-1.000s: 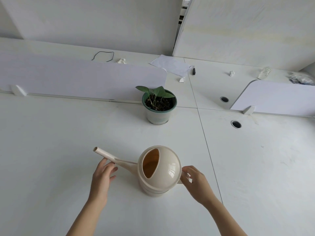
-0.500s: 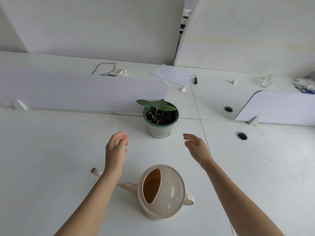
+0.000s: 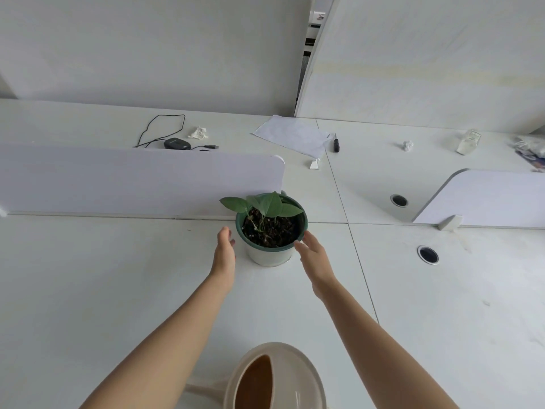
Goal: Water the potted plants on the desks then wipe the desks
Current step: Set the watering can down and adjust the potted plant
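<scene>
A small green-leaved plant in a white pot with a green rim (image 3: 269, 255) stands on the white desk (image 3: 103, 290), just in front of a low divider panel. My left hand (image 3: 225, 250) is open a little to the left of the pot, not touching it. My right hand (image 3: 314, 253) is open at the pot's right side, fingertips right at the rim. A beige watering can (image 3: 277, 379) sits on the desk near me, between my forearms, with nobody holding it; its spout (image 3: 203, 391) points left.
A low white divider (image 3: 132, 178) runs behind the pot, another (image 3: 486, 199) at right. Round cable holes (image 3: 427, 254) pierce the desks. On the far desk lie a black cable and mouse (image 3: 177, 143), crumpled tissues (image 3: 198, 133), paper sheets (image 3: 292, 135), a screwdriver (image 3: 336, 144) and a plastic bottle (image 3: 468, 141).
Both hands let go of the watering can and reached forward to either side of the potted plant. The can stays on the desk, now low in view as my head moved forward.
</scene>
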`<state>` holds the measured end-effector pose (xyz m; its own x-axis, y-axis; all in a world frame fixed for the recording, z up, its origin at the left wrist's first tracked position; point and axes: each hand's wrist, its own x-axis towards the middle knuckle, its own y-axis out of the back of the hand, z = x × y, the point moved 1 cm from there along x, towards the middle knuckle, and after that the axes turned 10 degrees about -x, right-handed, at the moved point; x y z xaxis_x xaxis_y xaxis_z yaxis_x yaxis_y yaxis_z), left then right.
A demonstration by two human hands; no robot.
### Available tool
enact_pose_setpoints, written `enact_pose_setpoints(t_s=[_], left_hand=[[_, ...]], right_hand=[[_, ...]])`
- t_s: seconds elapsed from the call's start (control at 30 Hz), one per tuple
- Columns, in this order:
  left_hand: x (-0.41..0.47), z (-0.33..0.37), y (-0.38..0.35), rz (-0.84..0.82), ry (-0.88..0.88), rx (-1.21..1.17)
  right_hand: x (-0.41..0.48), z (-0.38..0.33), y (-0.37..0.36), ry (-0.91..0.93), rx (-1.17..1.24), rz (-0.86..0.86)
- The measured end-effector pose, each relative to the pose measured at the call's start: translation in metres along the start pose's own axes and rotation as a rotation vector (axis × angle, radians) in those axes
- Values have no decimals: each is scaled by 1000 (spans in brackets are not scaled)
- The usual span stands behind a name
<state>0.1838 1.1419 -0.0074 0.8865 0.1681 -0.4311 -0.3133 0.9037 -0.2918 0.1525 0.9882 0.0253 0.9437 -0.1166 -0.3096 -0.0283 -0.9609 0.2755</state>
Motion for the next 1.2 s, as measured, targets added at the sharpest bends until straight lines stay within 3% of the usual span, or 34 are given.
enact_pose_setpoints(t_s=[0.13,0.53,0.77,1.0,1.2], left_hand=[[10,5,-13,-102,-27,-13],[-9,-6,-14,-207,-10,-110],[4,3,-4,-55,10,-129],[25,23,-8,-217,-40,43],[16,7,-11,-214,-71,-70]], right_hand=[[8,7,-7,-2,40,8],[36,-3,15,-55,24,-44],[39,-2,25,-119,56,43],[23,5,2,-114,171,53],[32,0,7,-140,184,6]])
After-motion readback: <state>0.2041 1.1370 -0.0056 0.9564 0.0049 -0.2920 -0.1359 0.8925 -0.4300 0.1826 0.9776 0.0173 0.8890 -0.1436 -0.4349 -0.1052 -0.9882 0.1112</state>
